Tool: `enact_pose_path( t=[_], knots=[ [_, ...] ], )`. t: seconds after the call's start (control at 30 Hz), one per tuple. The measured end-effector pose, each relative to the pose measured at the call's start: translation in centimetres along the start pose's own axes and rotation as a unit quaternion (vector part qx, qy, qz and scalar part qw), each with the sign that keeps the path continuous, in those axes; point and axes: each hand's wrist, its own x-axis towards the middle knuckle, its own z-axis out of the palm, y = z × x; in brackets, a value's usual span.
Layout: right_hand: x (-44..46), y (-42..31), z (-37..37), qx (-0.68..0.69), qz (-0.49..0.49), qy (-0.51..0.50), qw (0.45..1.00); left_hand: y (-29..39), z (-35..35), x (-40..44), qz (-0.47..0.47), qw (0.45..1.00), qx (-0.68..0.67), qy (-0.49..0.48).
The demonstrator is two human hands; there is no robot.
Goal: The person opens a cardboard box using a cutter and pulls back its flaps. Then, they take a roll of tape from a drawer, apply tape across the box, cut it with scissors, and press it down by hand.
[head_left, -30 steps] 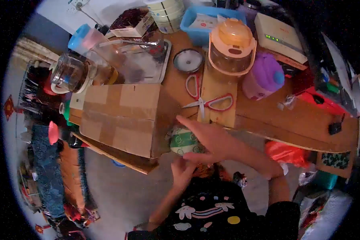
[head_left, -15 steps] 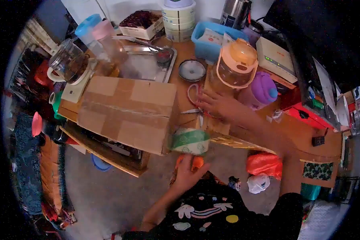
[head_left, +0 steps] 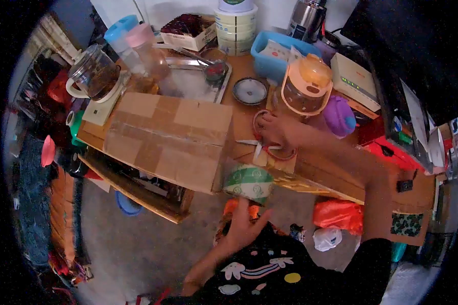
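A roll of tape [head_left: 249, 180], printed green and white, is beside the right end of the taped cardboard box [head_left: 168, 137], over the front edge of the table. My left hand [head_left: 243, 229] holds the roll from below, its thumb stretched out to the right. Scissors [head_left: 286, 154] with red loop handles lie on the table to the right of the box, blades pointing left. Over one handle loop, my right hand [head_left: 276, 129] has its fingers curled round it, partly hiding the scissors.
Behind stand a small dish [head_left: 250, 91], a metal tray [head_left: 224, 84], a glass kettle [head_left: 94, 76], a blue basket [head_left: 264, 63] and an orange-lidded pot [head_left: 308, 86]. A drawer [head_left: 137, 185] juts out below the box. Red and white bags [head_left: 336, 213] are on the floor.
My right hand has gone from fingers spread over the scissors to fingers curled on a handle loop. My left hand stays at the tape roll. The whole view has shifted slightly.
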Motion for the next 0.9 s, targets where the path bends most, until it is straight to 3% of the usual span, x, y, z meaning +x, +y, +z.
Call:
enact_pose_path(
  t=[0.17, 0.37, 0.53, 0.67, 0.77, 0.83, 0.87, 0.9],
  knots=[
    [0.5, 0.0, 1.3, -0.1, -0.038, 0.004, 0.994, -0.9, 0.8, 0.2, 0.016, 1.0, 0.016, 0.007],
    [0.6, -1.0, 0.1, -0.166, -0.041, -0.051, 0.984, -1.0, 1.1, -0.7, -0.134, 0.991, -0.028, 0.003],
    [1.0, -3.5, -6.8, -0.04, 0.034, -0.076, 0.996, -0.6, 0.9, -0.8, -0.037, 0.999, 0.001, 0.011],
    [1.6, -3.8, -9.4, -0.027, 0.026, -0.113, 0.993, 0.5, 0.7, -0.4, 0.008, 0.998, 0.051, 0.019],
    [2.1, -2.6, -9.3, -0.063, 0.057, -0.191, 0.978, -0.1, 1.0, -0.7, 0.028, 0.999, 0.031, 0.016],
    [3.0, -2.4, -9.5, -0.055, 0.087, -0.253, 0.962, -0.6, 1.1, -0.9, -0.067, 0.991, -0.115, 0.007],
    [3.7, -2.1, -9.5, -0.053, 0.092, -0.25, 0.962, -0.4, 1.1, -0.7, -0.067, 0.991, -0.113, 0.001],
    [4.4, -1.7, -9.6, -0.014, 0.119, -0.312, 0.943, -0.1, 1.0, -0.4, 0.01, 0.998, -0.062, 0.015]
  ],
)
